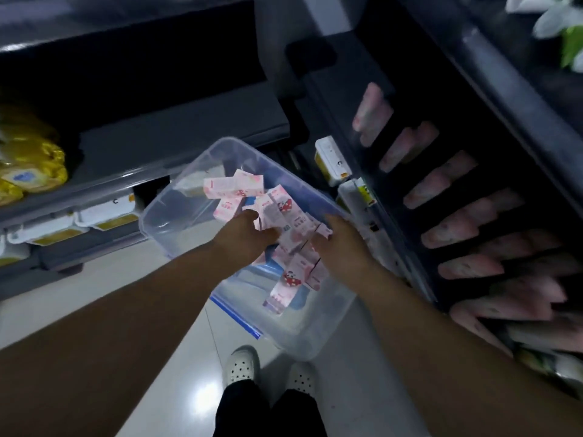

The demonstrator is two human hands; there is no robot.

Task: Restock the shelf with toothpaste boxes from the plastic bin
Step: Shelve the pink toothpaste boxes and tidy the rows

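toothpaste boxes point(233, 186) lie loose and crosswise in plastic bin point(172, 212) on floor point(176, 357), beside shelf point(492, 89). left hand point(246, 233) and right hand point(342, 247) both on the pile; grip closed or not, can't tell. risk: jumbled handful slips or gets crushed on lift.
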